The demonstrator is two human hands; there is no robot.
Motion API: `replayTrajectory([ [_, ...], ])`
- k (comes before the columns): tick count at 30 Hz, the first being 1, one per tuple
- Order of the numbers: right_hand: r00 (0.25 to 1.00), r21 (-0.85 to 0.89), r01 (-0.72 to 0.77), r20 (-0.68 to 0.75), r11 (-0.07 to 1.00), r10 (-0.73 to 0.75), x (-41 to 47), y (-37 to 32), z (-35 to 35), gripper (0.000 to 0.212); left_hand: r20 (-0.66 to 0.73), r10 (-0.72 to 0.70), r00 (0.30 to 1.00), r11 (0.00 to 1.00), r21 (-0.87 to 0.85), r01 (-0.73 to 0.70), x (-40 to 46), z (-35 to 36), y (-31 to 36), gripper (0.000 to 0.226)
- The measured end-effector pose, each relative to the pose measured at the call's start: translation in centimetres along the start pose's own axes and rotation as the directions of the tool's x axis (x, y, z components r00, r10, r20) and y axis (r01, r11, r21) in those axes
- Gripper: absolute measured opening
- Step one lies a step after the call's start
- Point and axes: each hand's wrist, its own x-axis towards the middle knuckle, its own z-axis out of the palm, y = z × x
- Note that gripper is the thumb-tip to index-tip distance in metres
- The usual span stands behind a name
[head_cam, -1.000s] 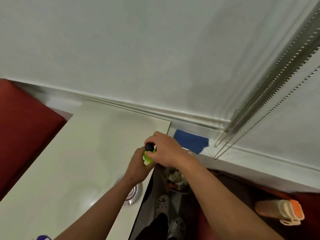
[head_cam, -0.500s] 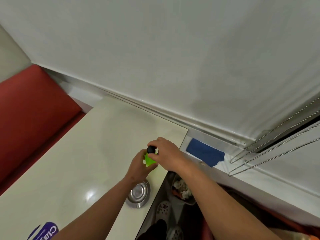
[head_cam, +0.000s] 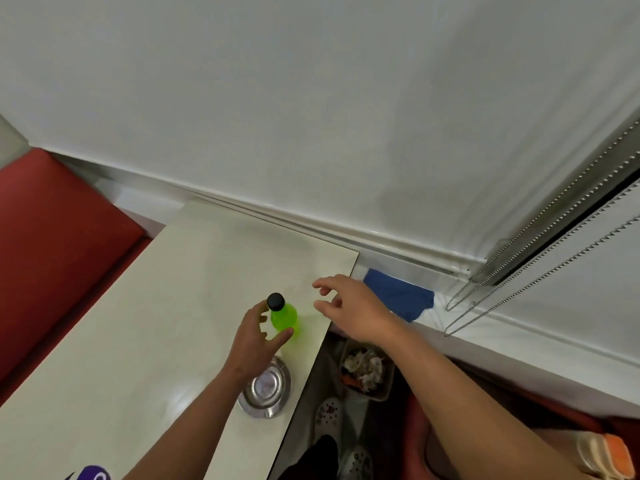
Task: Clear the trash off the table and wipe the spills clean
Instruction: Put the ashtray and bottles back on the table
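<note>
A green bottle (head_cam: 284, 320) with a black cap (head_cam: 275, 301) stands upright on the pale desk (head_cam: 145, 323), a little below the middle of the frame and near the desk's right edge. The left hand (head_cam: 254, 337) comes up from the lower middle of the frame and curls round the bottle's left side, its thumb across the lower front of the bottle and its fingers at the neck, so the left grip looks to be grasping the bottle, though how firmly cannot be told. The right hand (head_cam: 349, 308) is just right of the bottle and apart from it, fingers spread and loosely bent, the grip released and holding nothing. Just below the left hand a round metal dish (head_cam: 265, 393) sits on the desk close to its right edge. At the bottom left of the frame a purple item (head_cam: 91, 473) is cut off by the border. Right of the desk, lower down on the floor, a bin (head_cam: 367, 370) holds crumpled trash. A blue cloth (head_cam: 398, 297) lies on the white sill right of the desk's far corner. Red seating (head_cam: 52, 244) fills the left side of the frame, and folded cream and orange cloths (head_cam: 606, 455) lie at the bottom right.
</note>
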Motion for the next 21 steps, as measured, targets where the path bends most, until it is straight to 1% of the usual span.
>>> replayTrajectory([
  [2, 0.998, 0.044, -0.041, -0.053, 0.998, 0.043, -1.9, 2.0, -1.7, 0.038, -0.061, 0.006, 0.998, 1.0, -0.007, -0.007, -1.0, -0.7, 1.1, 0.069],
  [3, 0.995, 0.063, -0.057, -0.082, 0.996, 0.062, -3.1, 3.2, -2.6, 0.037, -0.112, 0.005, 0.994, 1.0, -0.017, -0.007, -1.7, -1.0, 1.7, 0.061],
  [6, 0.971, 0.1, -0.131, -0.186, 0.986, 0.148, -7.3, 7.4, -5.5, 0.032, -0.292, -0.012, 0.956, 0.998, -0.064, -0.007, -4.5, -1.0, 4.3, 0.025],
  [7, 0.956, 0.114, -0.162, -0.228, 0.98, 0.184, -8.9, 9.0, -6.4, 0.031, -0.317, -0.016, 0.948, 0.996, -0.093, -0.014, -5.4, -0.7, 5.1, 0.02],
  [9, 0.913, 0.153, -0.229, -0.309, 0.961, 0.267, -12.3, 12.0, -8.2, 0.029, -0.303, 0.014, 0.953, 0.992, -0.114, -0.051, -6.9, 0.7, 6.6, 0.019],
  [11, 0.861, 0.191, -0.296, -0.371, 0.936, 0.348, -16.0, 14.7, -9.8, 0.027, -0.226, 0.064, 0.972, 0.99, -0.11, -0.09, -7.7, 3.1, 7.9, 0.016],
  [13, 0.803, 0.224, -0.343, -0.434, 0.912, 0.408, -19.7, 17.1, -11.3, 0.026, -0.108, 0.103, 0.989, 0.988, -0.104, -0.114, -7.9, 6.1, 8.7, 0.017],
  [15, 0.727, 0.286, -0.373, -0.501, 0.883, 0.469, -23.0, 19.5, -12.4, 0.025, 0.021, 0.185, 0.983, 0.981, -0.065, -0.183, -7.7, 9.5, 9.7, 0.019],
  [18, 0.58, 0.358, -0.423, -0.599, 0.833, 0.552, -27.3, 23.3, -13.1, 0.027, 0.239, 0.278, 0.93, 0.959, -0.021, -0.281, -6.9, 15.0, 11.4, 0.02],
  [21, 0.461, 0.351, -0.526, -0.648, 0.775, 0.606, -30.8, 27.8, -12.6, 0.032, 0.444, 0.329, 0.833, 0.934, -0.026, -0.355, -6.1, 20.9, 13.7, 0.017],
])
